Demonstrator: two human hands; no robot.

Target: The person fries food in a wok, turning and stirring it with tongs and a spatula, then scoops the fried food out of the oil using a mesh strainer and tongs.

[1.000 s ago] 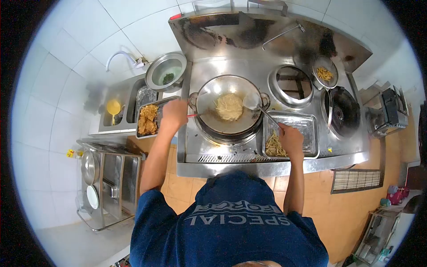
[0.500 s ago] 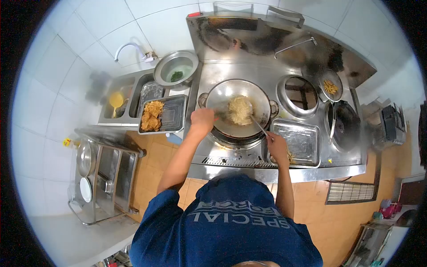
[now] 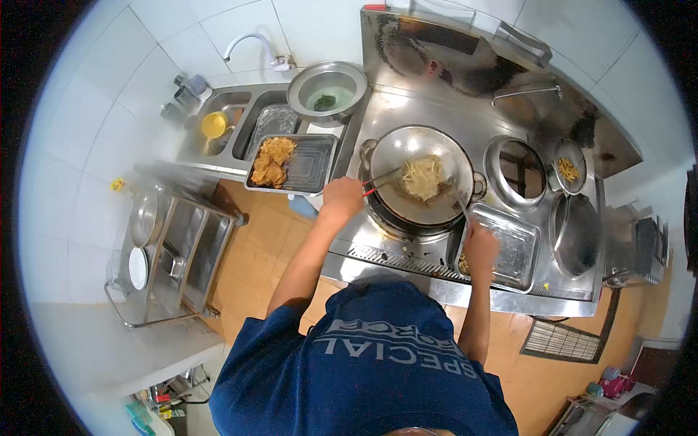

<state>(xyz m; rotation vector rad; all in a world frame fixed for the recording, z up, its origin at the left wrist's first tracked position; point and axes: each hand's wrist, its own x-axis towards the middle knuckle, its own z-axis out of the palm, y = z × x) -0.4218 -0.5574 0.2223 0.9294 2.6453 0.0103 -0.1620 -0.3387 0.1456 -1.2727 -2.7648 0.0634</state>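
Fingers: left hand point(image 3: 344, 198) clenched around a red-handled tool point(image 3: 371, 191); right hand point(image 3: 480, 251) grasping a spatula point(image 3: 462, 201), blurred.
Food point(image 3: 422, 177): pale, roundish clump inside the wok point(image 3: 413, 136), no clear long axis.
Bearing: food lies far and right of the left hand, far and left of the right; which is nearer, cannot tell.
Tool ends: one beside the food's left edge, the other near its right.
Tray point(image 3: 525, 254): near right of the wok, partly behind the right hand.
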